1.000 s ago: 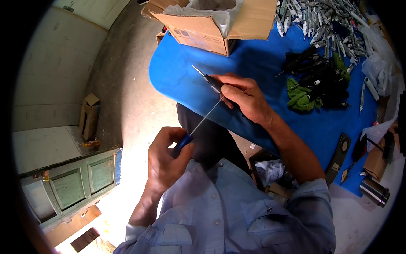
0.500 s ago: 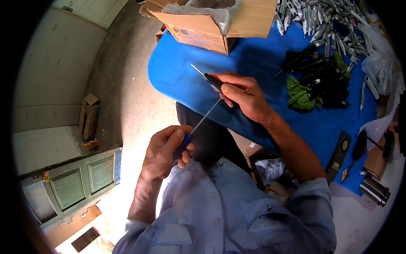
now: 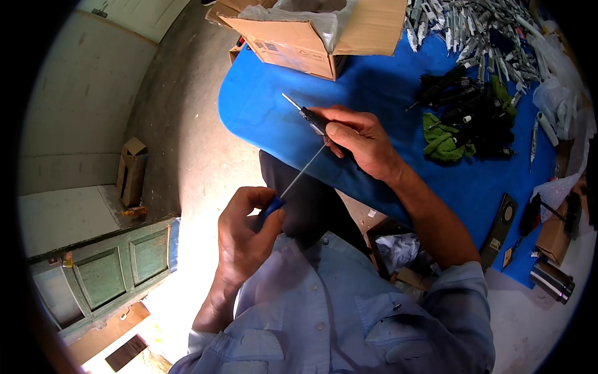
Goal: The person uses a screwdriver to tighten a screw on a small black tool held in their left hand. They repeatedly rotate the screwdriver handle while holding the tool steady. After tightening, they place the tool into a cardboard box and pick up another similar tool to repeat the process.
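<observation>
Blue counter [image 3: 386, 87] under work. Left hand [image 3: 246, 234] closed around screwdriver [image 3: 293, 184] handle, tip aimed at the black tool [image 3: 311, 118]; right hand [image 3: 361, 140] clamps that tool, steadying it above counter edge.

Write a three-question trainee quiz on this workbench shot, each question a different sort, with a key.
1. True or false: the left hand grips the blue handle of the screwdriver.
2. Multiple choice: the screwdriver's thin shaft points toward A) the cardboard box, B) the small black tool in the right hand, C) the green cloth.
3. Fill in: the pile of grey metal parts lies at the far end of the ____ table.

Key: 1 true; 2 B; 3 blue.
</observation>
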The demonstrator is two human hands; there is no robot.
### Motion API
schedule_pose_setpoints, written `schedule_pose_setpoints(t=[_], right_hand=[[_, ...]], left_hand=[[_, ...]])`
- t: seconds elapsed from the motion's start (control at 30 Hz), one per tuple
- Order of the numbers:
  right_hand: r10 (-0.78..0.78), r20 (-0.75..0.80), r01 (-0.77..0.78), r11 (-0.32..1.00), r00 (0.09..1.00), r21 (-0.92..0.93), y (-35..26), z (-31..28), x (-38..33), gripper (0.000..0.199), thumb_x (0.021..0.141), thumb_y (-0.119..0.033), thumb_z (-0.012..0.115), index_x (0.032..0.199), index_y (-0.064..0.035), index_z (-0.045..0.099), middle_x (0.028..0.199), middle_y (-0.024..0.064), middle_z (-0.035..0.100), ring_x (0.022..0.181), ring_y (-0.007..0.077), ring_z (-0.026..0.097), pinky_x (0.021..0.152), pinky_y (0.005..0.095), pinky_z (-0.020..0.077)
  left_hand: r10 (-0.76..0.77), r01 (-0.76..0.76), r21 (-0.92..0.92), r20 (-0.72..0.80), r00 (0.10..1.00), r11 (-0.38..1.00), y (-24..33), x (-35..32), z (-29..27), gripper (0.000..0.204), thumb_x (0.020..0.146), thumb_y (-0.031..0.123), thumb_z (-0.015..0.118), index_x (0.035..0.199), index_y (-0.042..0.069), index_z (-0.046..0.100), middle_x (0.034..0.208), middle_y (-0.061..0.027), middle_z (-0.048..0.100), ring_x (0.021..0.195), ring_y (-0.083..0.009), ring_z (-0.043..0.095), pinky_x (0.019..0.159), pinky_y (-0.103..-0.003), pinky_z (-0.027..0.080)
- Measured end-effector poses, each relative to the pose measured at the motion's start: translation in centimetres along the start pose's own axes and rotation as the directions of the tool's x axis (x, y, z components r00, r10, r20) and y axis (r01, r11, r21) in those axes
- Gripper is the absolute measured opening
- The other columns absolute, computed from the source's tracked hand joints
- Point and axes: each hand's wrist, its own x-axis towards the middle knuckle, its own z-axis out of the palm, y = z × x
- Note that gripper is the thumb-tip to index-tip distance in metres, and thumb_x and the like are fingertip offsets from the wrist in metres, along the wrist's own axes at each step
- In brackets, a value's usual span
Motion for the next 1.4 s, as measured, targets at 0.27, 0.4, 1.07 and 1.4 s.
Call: schedule_pose_setpoints(t=[0.27,0.4,1.07,1.4], right_hand=[[0.019,0.000,-0.019,1.000,1.000,-0.015,-0.1,-0.1,-0.1,0.037,0.106,-0.010,0.053,0.139,0.0045,0.062,0.085,0.0028,0.062,0.068,0.0079,0.052,0.062,0.0230,0.0439],[0.004,0.007,-0.004,0.998,1.000,-0.067,-0.3,0.1,-0.1,0.037,0.105,-0.008,0.054,0.138,0.0048,0.062,0.085,0.0032,0.062,0.067,0.0078,0.052,0.062,0.0228,0.0439],[0.020,-0.004,-0.020,1.000,1.000,-0.011,0.0,-0.2,0.0,0.037,0.105,-0.011,0.055,0.138,0.0040,0.063,0.085,0.0040,0.063,0.067,0.0086,0.053,0.062,0.0237,0.0446],[0.034,0.001,-0.034,0.999,0.999,0.005,-0.3,-0.2,-0.1,0.037,0.105,-0.012,0.056,0.138,0.0042,0.062,0.087,0.0045,0.063,0.067,0.0085,0.052,0.062,0.0231,0.0444]], left_hand=[[-0.082,0.089,-0.081,0.082,0.993,0.993,-0.5,0.6,-0.4,0.027,0.103,0.010,0.060,0.123,-0.008,0.064,0.092,-0.0139,0.071,0.074,-0.0170,0.070,0.065,-0.029,0.058],[-0.288,0.397,-0.412,0.301,0.909,0.820,-0.4,1.9,-1.6,0.036,0.109,0.021,0.052,0.126,-0.009,0.061,0.089,-0.0128,0.071,0.069,-0.0124,0.068,0.055,-0.023,0.055],[-0.127,0.129,-0.186,0.022,0.992,0.974,-0.5,0.4,-0.2,0.025,0.099,0.006,0.064,0.121,-0.006,0.062,0.097,-0.0138,0.071,0.076,-0.0142,0.070,0.066,-0.027,0.059],[-0.302,0.362,-0.375,0.211,0.930,0.853,-0.4,1.9,-0.7,0.032,0.093,0.012,0.069,0.119,-0.005,0.060,0.094,-0.0116,0.067,0.072,-0.0132,0.067,0.056,-0.025,0.057]])
